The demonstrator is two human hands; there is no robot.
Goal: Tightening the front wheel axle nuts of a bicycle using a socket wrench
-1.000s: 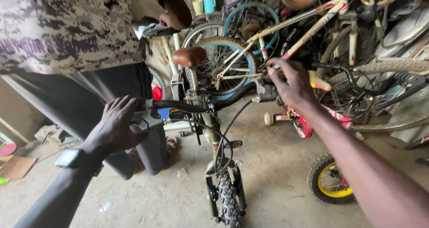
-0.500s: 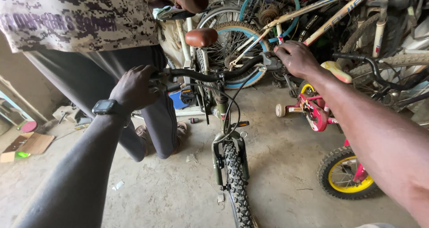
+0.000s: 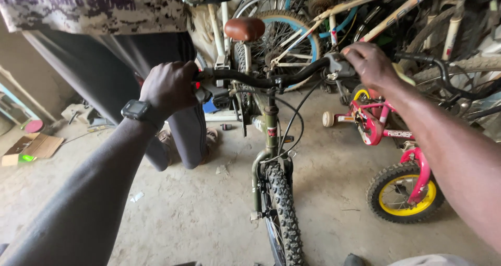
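One olive-green bicycle (image 3: 270,141) stands on the dirt floor (image 3: 182,214), seen from behind its handlebar (image 3: 261,79), with its knobby front tyre (image 3: 284,214) running down to the bottom edge of the view. The left hand (image 3: 169,86) is clenched around the left grip of that handlebar, and a dark watch (image 3: 136,110) sits on its wrist. The right hand (image 3: 371,63) is closed over the right grip, beside a grey shifter housing. Both hands thus hold the one bar, well apart from each other. Thin black cables loop down from the bar to the frame.

A second, small pink children's bicycle (image 3: 386,141) stands just right of the green one, under the right forearm; it shows one yellow-rimmed wheel (image 3: 404,193) and one small white training wheel (image 3: 328,119).

Beyond the handlebar a brown saddle (image 3: 244,28) and a blue-rimmed wheel (image 3: 284,41) belong to a heap of further bicycles along the far side; their number cannot be told.

One other person (image 3: 130,47) stands at the upper left, in a patterned shirt and dark trousers. A flattened cardboard piece (image 3: 36,147) lies on the floor near the left edge; whether it holds anything cannot be told.
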